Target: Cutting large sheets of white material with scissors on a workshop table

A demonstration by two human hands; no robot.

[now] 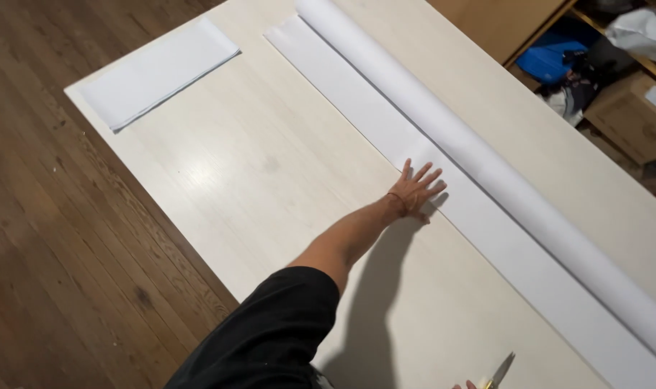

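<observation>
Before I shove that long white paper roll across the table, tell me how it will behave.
The paper roll is round and long, so it would probably roll sideways rather than slide. Its loose unrolled sheet looks thin and floppy, likely to buckle or crease. The left hand, pressing flat on the sheet's edge, would probably hold it back; the pale table looks smooth.

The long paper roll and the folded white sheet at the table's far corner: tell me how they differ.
The paper roll runs nearly the whole table and is partly unrolled; the folded sheet is short and lies flat. The left hand presses flat on the roll's loose edge; nothing touches the folded sheet. Only fingertips of the right hand show, beside scissors. Both papers are plain white.
</observation>
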